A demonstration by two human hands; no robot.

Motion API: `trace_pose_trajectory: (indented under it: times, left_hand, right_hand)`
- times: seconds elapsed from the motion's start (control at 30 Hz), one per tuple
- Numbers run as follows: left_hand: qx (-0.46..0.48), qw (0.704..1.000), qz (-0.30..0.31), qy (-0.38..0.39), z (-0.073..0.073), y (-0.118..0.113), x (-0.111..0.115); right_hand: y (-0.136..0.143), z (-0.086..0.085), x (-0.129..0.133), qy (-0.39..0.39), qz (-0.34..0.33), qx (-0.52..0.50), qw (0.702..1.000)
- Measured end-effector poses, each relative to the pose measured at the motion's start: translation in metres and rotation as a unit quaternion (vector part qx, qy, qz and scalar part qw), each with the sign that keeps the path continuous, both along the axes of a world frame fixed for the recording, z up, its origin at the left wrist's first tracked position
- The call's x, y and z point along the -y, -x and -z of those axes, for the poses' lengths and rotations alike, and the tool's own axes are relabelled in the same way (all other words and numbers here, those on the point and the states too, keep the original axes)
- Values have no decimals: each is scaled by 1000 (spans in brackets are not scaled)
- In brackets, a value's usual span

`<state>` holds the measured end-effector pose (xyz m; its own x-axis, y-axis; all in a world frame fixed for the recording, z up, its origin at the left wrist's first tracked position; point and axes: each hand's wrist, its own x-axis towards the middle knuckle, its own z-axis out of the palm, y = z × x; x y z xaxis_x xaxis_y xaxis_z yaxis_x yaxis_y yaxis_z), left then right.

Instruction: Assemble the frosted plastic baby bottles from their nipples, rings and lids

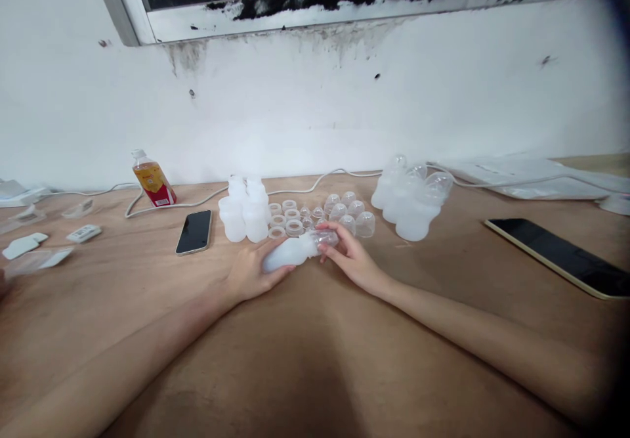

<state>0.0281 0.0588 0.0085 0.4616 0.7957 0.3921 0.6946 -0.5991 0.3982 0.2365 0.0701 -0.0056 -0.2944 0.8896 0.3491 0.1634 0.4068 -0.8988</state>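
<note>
A white baby bottle (289, 254) lies tilted on its side between my hands, just above the table. My left hand (253, 270) is wrapped round its base. At the other end my right hand (347, 257) grips the clear dome cap (325, 238) on the bottle's neck. Behind them stand white collar rings (294, 228), clear nipples (317, 212) and several loose dome caps (365, 224). To the left is a group of white bottles without caps (245, 211). A group of capped bottles (412, 205) stands to the right.
A phone (194, 232) and a drink bottle (154, 178) are at the left, near a white cable (339, 172) along the wall. Another phone (561, 254) lies at the right, before plastic bags (522, 175). Small white pieces (83, 233) lie far left on the wooden table (275, 372).
</note>
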Motion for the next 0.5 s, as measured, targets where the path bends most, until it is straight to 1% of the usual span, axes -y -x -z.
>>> trace_pose_trajectory:
  times: [0.1, 0.17, 0.27, 0.33, 0.4, 0.43, 0.47, 0.5]
  left_hand:
    - [19, 1000, 7, 13, 2, 0, 0]
    - [37, 998, 7, 43, 0, -1, 1]
    - [79, 987, 23, 136, -9, -3, 3]
    - [114, 969, 48, 216, -15, -4, 3]
    - [163, 937, 67, 302, -18, -4, 3]
    - [196, 912, 74, 353, -18, -4, 3]
    - [232, 878, 85, 410, -17, -3, 3]
    - [268, 837, 101, 467, -15, -3, 3]
  right_hand:
    - [0, -3, 0, 27, -11, 6, 1000]
    - [-2, -4, 0, 28, -16, 21, 999]
    - [-4, -3, 2, 8, -25, 48, 999]
    - [-4, -2, 5, -23, -26, 63, 997]
    - [-5, -1, 7, -66, -28, 78, 994]
    - [-5, -2, 8, -90, -33, 84, 992]
    - [-6, -4, 9, -115, -39, 89, 989]
    - [-6, -7, 10, -141, -46, 95, 984]
